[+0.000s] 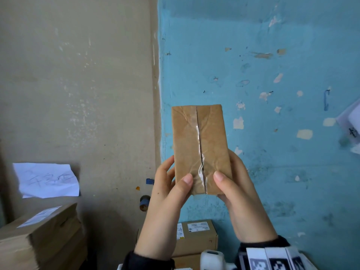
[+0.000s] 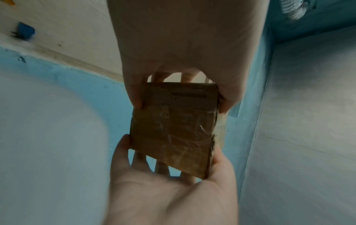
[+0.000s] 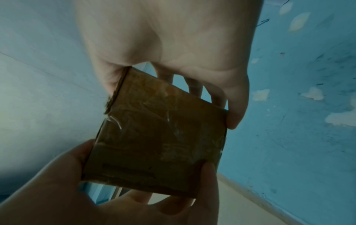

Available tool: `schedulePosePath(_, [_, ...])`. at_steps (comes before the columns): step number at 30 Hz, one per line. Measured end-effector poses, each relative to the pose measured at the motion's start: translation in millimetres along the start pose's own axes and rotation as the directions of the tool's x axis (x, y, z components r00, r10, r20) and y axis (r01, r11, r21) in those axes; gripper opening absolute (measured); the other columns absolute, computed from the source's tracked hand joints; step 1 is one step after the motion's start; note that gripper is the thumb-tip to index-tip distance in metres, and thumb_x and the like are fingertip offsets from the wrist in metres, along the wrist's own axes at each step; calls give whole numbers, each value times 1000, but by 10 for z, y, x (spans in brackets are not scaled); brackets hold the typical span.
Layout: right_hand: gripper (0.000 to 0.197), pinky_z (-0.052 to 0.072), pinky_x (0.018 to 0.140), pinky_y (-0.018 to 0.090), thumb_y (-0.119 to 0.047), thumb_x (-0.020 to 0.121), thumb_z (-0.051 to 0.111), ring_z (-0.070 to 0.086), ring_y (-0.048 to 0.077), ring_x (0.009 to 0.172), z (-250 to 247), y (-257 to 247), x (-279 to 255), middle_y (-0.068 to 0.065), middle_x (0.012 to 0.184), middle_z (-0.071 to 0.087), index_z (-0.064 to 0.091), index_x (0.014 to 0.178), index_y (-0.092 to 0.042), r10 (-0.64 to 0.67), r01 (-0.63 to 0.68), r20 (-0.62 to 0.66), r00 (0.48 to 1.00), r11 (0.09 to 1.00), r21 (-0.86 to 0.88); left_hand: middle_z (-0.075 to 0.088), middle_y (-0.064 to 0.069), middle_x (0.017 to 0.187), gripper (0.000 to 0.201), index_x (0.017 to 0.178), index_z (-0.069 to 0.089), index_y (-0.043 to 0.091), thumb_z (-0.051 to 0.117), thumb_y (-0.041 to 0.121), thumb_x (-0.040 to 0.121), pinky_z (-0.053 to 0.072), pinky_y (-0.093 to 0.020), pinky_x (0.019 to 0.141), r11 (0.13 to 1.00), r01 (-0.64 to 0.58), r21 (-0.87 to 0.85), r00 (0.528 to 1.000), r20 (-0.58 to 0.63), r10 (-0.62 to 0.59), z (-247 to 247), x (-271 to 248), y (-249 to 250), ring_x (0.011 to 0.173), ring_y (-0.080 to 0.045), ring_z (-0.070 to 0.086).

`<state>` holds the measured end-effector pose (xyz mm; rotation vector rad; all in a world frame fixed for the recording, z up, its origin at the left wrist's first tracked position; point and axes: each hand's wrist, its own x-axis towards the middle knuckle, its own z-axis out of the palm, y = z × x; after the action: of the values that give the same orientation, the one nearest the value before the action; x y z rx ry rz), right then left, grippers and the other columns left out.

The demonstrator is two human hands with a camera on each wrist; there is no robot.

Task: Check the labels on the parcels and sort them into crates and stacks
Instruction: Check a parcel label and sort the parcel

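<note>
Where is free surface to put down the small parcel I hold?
Bare cardboard shows on the stacked boxes at lower left, around their label. The labelled carton below the hands has little free top. The small parcel hides the rest.

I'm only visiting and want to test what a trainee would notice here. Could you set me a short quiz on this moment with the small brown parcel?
1. True or false: the small brown cardboard parcel, sealed with clear tape, is held up by the left hand and the right hand together.
2. Which face shows in the head view? A) a white printed label B) a taped centre seam C) an open flap
3. Fill in: the brown cardboard box with white labels sits ____ the raised parcel in the head view.

Key: 1 true; 2 B; 3 below.
</note>
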<state>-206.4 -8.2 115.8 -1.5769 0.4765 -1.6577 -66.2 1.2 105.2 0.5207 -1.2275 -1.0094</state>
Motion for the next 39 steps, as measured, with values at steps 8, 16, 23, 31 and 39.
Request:
schedulePosePath(8, [51,55,84,26,-40,70,67,64,15,113,-3,20,-26,-2,127,64,59,119,-34,-11,11,-45,999,1000,-7,68,-5,121,76,130,52,17,70,47,63,56,-28,81,1000,2,-29,1000,-17,-2,-8,2,-56,110,-18,67])
schedulePosePath(16, [98,46,99,37,-92,55,56,57,-2,119,-65,-22,-28,-22,128,62,50,136,-38,78,-78,1,997,989,-127,68,2,123,79,122,60,25,63,77,63,52,-40,95,999,38,-27,996,-84,-40,-41,8,-81,116,-15,64])
schedulePosePath(23, [88,39,110,47,-87,61,59,53,11,128,-95,73,-10,-13,143,51,48,138,-46,94,-100,-39,995,969,-225,68,16,117,51,109,64,50,56,76,65,50,-29,89,993,23,112,1000,-23,-21,-47,-13,-44,109,-2,64])
schedulePosePath(31, [86,34,114,47,-74,58,73,36,3,140,-99,159,-20,-16,146,46,49,136,-46,104,-112,-50,993,973,-199,72,2,114,73,125,60,25,77,52,58,57,-23,75,990,-26,139,996,-78,37,-66,39,-89,104,-16,69])
schedulePosePath(39, [68,49,100,38,-41,69,76,60,18,121,-80,154,-21,0,129,64,51,131,-28,90,-90,11,996,995,-47,70,12,112,67,125,55,31,76,48,64,55,-21,69,983,-7,184,999,-39,14,-9,17,-49,95,-7,69])
